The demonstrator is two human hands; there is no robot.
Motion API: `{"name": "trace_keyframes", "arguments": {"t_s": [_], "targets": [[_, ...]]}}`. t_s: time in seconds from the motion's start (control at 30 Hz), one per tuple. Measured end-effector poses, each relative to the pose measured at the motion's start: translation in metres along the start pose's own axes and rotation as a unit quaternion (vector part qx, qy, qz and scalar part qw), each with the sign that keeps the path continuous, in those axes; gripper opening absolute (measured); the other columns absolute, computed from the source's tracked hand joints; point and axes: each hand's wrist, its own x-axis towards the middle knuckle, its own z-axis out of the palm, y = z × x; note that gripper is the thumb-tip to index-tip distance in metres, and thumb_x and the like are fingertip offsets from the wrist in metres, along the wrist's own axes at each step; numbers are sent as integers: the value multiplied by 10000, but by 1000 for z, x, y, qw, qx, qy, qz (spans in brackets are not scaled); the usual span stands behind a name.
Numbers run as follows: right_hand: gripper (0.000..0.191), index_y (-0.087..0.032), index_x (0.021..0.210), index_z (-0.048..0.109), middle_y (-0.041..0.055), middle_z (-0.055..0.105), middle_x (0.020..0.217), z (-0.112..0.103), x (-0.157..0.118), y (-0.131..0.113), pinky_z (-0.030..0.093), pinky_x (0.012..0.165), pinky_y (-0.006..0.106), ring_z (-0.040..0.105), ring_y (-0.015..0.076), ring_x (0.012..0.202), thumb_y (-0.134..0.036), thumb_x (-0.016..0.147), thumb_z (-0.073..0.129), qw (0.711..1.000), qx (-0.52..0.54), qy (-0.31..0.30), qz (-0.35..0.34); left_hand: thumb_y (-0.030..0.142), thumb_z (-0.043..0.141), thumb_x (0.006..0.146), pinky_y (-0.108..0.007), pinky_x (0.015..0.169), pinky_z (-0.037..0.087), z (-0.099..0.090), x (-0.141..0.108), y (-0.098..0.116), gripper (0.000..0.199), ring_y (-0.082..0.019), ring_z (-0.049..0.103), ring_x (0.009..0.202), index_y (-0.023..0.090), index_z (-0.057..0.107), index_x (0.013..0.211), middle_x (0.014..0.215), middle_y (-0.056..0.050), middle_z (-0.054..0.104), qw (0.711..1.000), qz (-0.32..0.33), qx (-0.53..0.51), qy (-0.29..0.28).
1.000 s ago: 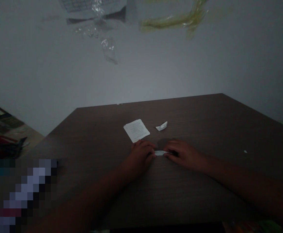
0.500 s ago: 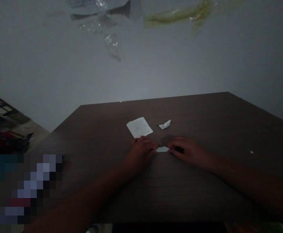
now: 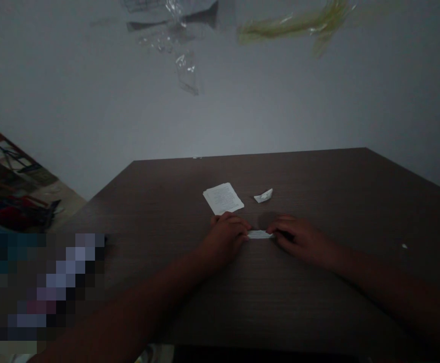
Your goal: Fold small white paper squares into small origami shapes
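Note:
A small folded strip of white paper (image 3: 259, 234) lies low over the brown table, between my two hands. My left hand (image 3: 228, 237) pinches its left end, fingers closed. At the other end, my right hand (image 3: 293, 234) grips the strip between thumb and fingers. Just beyond my left hand lies a stack of printed paper squares (image 3: 223, 198). A little folded paper boat (image 3: 263, 195) sits to the right of the stack, beyond the strip.
The dark brown table (image 3: 310, 176) meets a grey wall with clear and yellow tape on it. A tiny white scrap (image 3: 404, 246) lies at the right. Pixelated items cover the left edge, with clutter on the floor behind.
The whole view has shifted, so table items appear slightly further right. The strip's upper edge looks flatter and straighter now, and a little more of its length shows between my hands.

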Motion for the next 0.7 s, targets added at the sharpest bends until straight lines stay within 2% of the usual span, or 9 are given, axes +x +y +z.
{"name": "trace_keyframes", "arguments": {"t_s": [0.23,0.43,0.7], "targets": [[191,-272,1159,836,102,846,1175,0,1,1,686,976,439,831,291,1073,-172,1151,674,999,-1,33,-21,91,774,1118,-603,1358,486,1,0,3,186,-361,749,1506,233,893,1123,1480,-81,932,1000,-7,-1,-12],[211,-269,1115,838,74,824,1086,-1,1,-2,674,879,369,818,250,969,-113,1135,697,998,-2,57,-26,111,773,1113,-614,1355,493,4,0,1,204,-372,741,1516,275,894,1102,1485,-51,933,1000,-10,-2,-12],[182,-285,1104,831,82,874,1099,2,2,-1,703,906,409,863,279,1006,-156,1135,706,998,-8,55,-14,118,789,1124,-612,1348,511,6,0,0,176,-362,756,1486,257,896,1110,1476,-62,932,1000,-8,-1,-2]]}}
